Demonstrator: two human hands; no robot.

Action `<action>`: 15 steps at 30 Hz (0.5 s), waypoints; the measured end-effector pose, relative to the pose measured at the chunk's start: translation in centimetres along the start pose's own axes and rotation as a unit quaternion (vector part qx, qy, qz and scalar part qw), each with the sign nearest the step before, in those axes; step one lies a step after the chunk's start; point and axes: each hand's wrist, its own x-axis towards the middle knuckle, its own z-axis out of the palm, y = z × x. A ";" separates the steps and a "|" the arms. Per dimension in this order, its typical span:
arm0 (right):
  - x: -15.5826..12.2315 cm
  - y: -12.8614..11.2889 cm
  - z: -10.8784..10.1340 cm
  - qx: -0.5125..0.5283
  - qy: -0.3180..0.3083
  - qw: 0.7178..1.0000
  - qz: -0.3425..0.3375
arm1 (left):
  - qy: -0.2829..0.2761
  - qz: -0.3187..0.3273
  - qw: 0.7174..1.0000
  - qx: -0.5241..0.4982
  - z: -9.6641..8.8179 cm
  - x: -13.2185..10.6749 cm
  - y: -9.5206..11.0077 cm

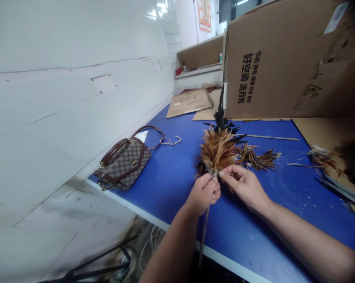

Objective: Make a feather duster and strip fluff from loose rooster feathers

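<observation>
A feather duster (220,149) with brown-golden feathers and darker ones at its far tip is held over the blue table (171,165). My left hand (205,190) is closed around its stick (205,232) just below the feathers, and the stick's bare end hangs past the table's front edge. At the base of the feathers my right hand (242,184) pinches with thumb and fingertips. Whether a single feather or something thinner is between those fingertips I cannot make out. Right behind that hand lies a small pile of loose brown feathers (258,157).
A patterned handbag (127,163) with a brown strap rests at the left by the white wall. A big cardboard box (283,70) stands at the back right, with flat cardboard (192,103) beside it. A thin stick (268,137) and more feathers (327,157) lie to the right.
</observation>
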 end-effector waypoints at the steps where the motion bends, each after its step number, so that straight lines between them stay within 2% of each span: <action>1: 0.0 -0.2 -0.2 -0.005 0.005 1.000 -0.003 | 0.003 -0.001 1.000 -0.004 0.0 0.0 0.1; 7: 0.6 -0.7 -1.4 0.005 0.052 0.998 -0.021 | 0.022 0.000 0.999 -0.042 0.2 0.0 0.8; 11: 1.2 -0.3 -1.8 0.000 0.091 0.996 -0.008 | 0.027 0.001 0.997 -0.068 0.4 0.1 0.8; 15: 1.6 0.4 -1.8 -0.027 0.078 0.997 -0.003 | -0.027 -0.014 0.998 -0.048 0.5 0.0 0.5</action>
